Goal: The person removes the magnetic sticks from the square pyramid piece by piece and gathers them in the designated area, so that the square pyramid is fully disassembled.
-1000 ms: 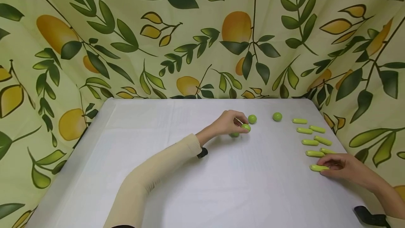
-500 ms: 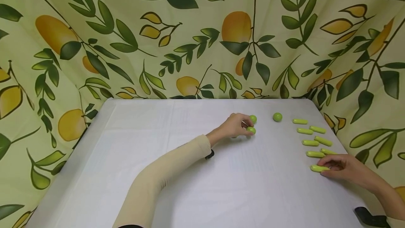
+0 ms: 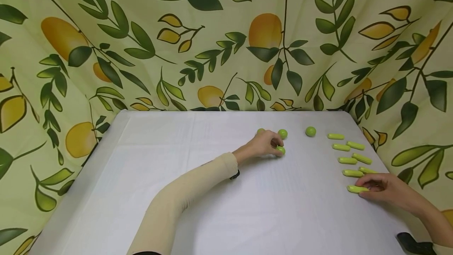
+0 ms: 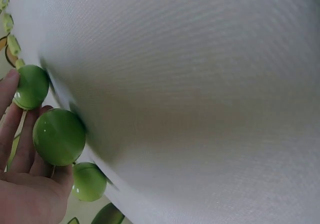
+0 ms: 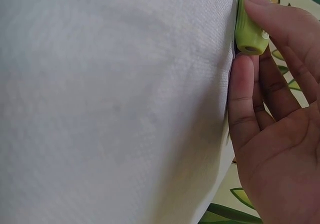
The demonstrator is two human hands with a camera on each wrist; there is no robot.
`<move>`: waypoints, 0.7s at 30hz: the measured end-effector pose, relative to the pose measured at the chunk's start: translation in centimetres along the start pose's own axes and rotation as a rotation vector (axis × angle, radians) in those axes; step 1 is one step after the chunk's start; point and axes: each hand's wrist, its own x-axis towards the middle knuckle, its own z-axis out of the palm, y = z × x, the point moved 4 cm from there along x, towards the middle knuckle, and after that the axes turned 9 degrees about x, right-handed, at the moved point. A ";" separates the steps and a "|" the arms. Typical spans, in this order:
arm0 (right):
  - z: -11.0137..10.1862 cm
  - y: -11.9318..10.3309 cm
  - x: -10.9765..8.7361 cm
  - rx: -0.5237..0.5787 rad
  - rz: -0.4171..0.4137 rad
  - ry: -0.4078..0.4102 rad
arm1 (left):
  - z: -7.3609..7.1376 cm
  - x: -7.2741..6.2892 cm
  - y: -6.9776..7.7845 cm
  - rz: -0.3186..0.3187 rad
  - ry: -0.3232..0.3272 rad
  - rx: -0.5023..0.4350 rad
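Note:
My left hand [image 3: 262,144] is at the back of the table, its fingertips around a glossy green ball [image 3: 280,150] low over the white cloth. Behind that hand, a second ball [image 3: 282,133] rests on the cloth, and another ball [image 3: 260,131] is partly covered by the knuckles. In the left wrist view, a large-looking ball [image 4: 60,137] appears in front of the palm, with a further ball [image 4: 89,181] below it. At the right edge my right hand [image 3: 391,190] pinches the end of a light green, ribbed, zucchini-shaped piece [image 3: 357,189] lying on the table.
Several more zucchini-shaped pieces [image 3: 341,147] lie in two rough columns behind my right hand. A lone green ball [image 3: 310,131] stands between them and the other balls. The white table [image 3: 159,129] ends at a leaf-and-fruit-patterned curtain [image 3: 212,62] at the back and sides.
My left hand has moved to the right and slightly nearer with its ball, uncovering the ball at the back left and hiding the one under its palm. The right hand has stayed put.

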 end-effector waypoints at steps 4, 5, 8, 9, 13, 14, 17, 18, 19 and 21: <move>0.1 0.1 0.0 0.002 0.013 0.001 | 0.1 0.0 0.0 -0.003 -0.009 -0.018; 0.1 0.1 0.0 0.001 0.015 0.002 | 0.1 0.0 0.0 -0.006 -0.010 -0.015; 0.1 0.1 0.0 0.000 0.015 0.004 | -0.1 -0.1 0.0 -0.012 -0.009 0.001; 0.1 0.1 0.0 0.000 0.012 0.004 | -0.2 -0.1 0.0 -0.016 -0.007 0.001; 0.1 0.0 0.0 0.004 0.006 0.006 | -0.9 -0.5 -0.1 -0.022 0.003 -0.003; 0.1 0.0 0.0 0.004 0.007 0.007 | -1.1 -0.6 -0.1 -0.017 0.013 -0.009; 0.1 -0.1 0.0 -0.012 0.015 0.014 | -2.2 -1.2 -0.3 0.019 0.044 -0.016; 0.1 -0.1 0.0 -0.018 0.020 0.017 | -2.6 -1.5 -0.3 0.032 0.057 -0.020; 0.1 0.0 0.0 -0.021 0.022 0.017 | -3.1 -1.9 -0.3 0.047 0.070 -0.026; 0.1 -0.1 0.0 -0.021 0.006 0.016 | -4.1 -3.0 -0.5 0.075 0.096 -0.037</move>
